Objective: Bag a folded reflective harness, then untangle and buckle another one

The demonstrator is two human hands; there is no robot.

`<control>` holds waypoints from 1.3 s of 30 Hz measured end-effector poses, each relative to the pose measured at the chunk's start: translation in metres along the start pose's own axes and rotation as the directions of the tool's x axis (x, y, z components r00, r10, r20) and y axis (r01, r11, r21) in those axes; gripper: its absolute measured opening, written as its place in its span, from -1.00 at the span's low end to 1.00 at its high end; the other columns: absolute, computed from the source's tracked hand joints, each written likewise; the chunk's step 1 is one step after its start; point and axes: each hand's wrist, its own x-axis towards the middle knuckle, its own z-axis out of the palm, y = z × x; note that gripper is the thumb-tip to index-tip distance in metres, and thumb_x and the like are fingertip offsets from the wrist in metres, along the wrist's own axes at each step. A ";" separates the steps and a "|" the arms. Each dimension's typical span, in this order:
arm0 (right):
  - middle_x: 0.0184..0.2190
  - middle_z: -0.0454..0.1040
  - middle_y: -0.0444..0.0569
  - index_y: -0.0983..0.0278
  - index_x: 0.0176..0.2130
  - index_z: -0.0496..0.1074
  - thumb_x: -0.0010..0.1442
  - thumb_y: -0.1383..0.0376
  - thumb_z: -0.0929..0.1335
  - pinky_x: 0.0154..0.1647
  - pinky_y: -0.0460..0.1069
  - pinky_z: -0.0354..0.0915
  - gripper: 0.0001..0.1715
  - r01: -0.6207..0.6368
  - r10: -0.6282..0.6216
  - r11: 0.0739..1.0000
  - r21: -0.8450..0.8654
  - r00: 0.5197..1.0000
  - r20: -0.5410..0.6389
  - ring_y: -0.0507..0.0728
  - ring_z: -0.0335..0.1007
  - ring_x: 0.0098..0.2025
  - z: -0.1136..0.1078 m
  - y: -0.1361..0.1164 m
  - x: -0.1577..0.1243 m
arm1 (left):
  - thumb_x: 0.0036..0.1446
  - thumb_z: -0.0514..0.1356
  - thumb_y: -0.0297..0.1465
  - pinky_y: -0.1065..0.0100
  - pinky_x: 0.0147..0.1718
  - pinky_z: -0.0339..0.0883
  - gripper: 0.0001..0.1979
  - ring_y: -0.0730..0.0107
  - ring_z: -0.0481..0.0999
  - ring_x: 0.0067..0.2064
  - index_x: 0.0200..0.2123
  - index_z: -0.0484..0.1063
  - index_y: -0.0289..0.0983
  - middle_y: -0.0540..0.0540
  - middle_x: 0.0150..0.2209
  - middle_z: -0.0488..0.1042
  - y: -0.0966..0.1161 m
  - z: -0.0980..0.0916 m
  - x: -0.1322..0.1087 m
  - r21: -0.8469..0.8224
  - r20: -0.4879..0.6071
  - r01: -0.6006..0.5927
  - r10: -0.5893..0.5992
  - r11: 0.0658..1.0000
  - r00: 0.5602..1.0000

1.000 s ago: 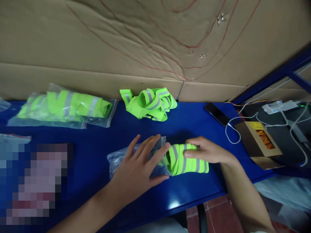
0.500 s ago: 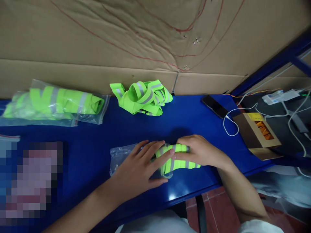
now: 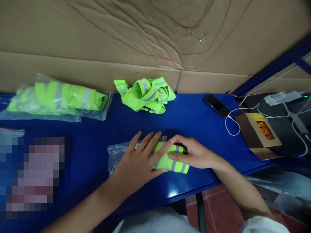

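A: Where's the green roll (image 3: pixel 180 166) now?

B: In the middle of the blue table (image 3: pixel 93 152), pointing towards 9 o'clock into a clear plastic bag (image 3: pixel 117 154). A second ago nearly all of it lay outside the mouth; now green shows through the plastic under the left hand (image 3: pixel 139 161), and only the 3 o'clock end is bare.

A: And that hand, is it gripping?

B: It lies palm down across the bag, fingers spread wide, about where it was before. I can't tell whether it pinches any plastic underneath.

A: The right one?

B: The right hand (image 3: pixel 198 154) grips the roll between thumb and fingers. It has travelled towards 9 o'clock along with it, so its fingertips now meet the left index finger; earlier there was a clear gap.

A: Anything else shifted?

B: Not on the table. From the roll, the loose green strip (image 3: pixel 151 97) sits heaped just before 12 o'clock, the bagged green bundles (image 3: pixel 64 98) at 10, the phone (image 3: pixel 217 106) between 1 and 2, and the cardboard box (image 3: pixel 259 132) near 3, all as before.
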 end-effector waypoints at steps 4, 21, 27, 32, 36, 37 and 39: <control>-0.14 0.53 -0.07 0.26 0.04 0.47 0.31 0.11 0.43 -0.16 -0.07 0.35 -0.61 -0.043 0.020 0.969 0.241 0.995 0.097 0.07 0.44 -0.16 -0.002 0.007 0.001 | 0.09 0.40 -0.01 -0.11 0.13 0.35 -0.07 -0.12 0.53 0.12 0.41 0.11 -0.18 -0.35 0.18 0.49 -0.002 -0.001 -0.003 0.018 -0.021 -0.015 0.015 1.000 1.000; 0.23 0.48 -0.01 0.11 0.28 0.42 0.22 0.24 0.53 0.16 0.00 0.39 -0.32 -0.257 0.069 0.741 0.620 0.948 0.310 0.08 0.47 0.14 -0.007 0.020 -0.001 | 0.16 0.32 0.03 0.00 0.01 0.35 -0.14 -0.10 0.52 0.06 0.39 0.12 -0.19 -0.32 0.13 0.48 -0.004 -0.003 -0.002 -0.075 -0.112 -0.088 0.079 0.993 0.991; -0.15 0.62 -0.03 0.26 -0.05 0.62 0.21 0.11 0.53 0.03 0.02 0.43 -0.62 -0.124 0.056 0.801 0.586 0.990 0.132 0.12 0.54 -0.09 0.026 0.015 0.009 | 0.25 0.22 0.00 0.00 -0.04 0.37 -0.32 -0.07 0.55 0.01 0.31 0.22 -0.21 -0.32 0.09 0.49 0.004 -0.004 -0.002 -0.067 -0.177 -0.093 0.080 0.993 0.981; -0.23 0.59 -0.05 0.29 -0.20 0.58 0.28 0.03 0.46 -0.06 -0.01 0.43 -0.64 -0.089 0.064 0.878 0.470 0.996 0.070 0.10 0.51 -0.16 0.031 0.005 0.007 | 0.23 0.27 -0.10 0.02 -0.04 0.39 -0.32 -0.05 0.56 -0.01 0.32 0.19 -0.21 -0.31 0.07 0.52 0.007 -0.005 -0.001 -0.036 -0.156 -0.066 0.060 0.997 0.986; -0.21 0.59 -0.05 0.31 -0.16 0.57 0.33 0.09 0.43 -0.07 -0.04 0.45 -0.68 -0.112 0.032 0.901 0.420 0.981 0.191 0.08 0.51 -0.15 0.010 -0.006 -0.002 | 0.15 0.32 -0.15 0.03 -0.03 0.39 -0.38 -0.05 0.56 -0.02 0.22 0.29 -0.20 -0.27 0.04 0.53 0.007 -0.005 -0.002 -0.075 -0.153 -0.088 0.075 0.993 0.985; -0.22 0.59 -0.05 0.32 -0.14 0.58 0.34 0.12 0.42 -0.06 -0.04 0.46 -0.70 -0.139 0.041 0.901 0.410 0.970 0.240 0.08 0.52 -0.15 0.004 -0.008 -0.005 | 0.14 0.32 -0.16 0.03 -0.04 0.39 -0.42 -0.04 0.56 -0.02 0.18 0.31 -0.19 -0.26 0.02 0.53 0.007 -0.005 -0.002 -0.084 -0.162 -0.093 0.078 0.992 0.984; -0.22 0.60 -0.06 0.31 -0.07 0.57 0.34 0.17 0.43 -0.04 -0.03 0.48 -0.72 -0.198 0.070 0.875 0.441 0.955 0.289 0.07 0.55 -0.16 -0.004 -0.009 -0.009 | 0.13 0.31 -0.18 0.04 -0.04 0.39 -0.45 -0.01 0.56 -0.04 0.16 0.33 -0.17 -0.24 -0.01 0.53 0.007 -0.006 -0.003 -0.103 -0.192 -0.095 0.074 0.990 0.979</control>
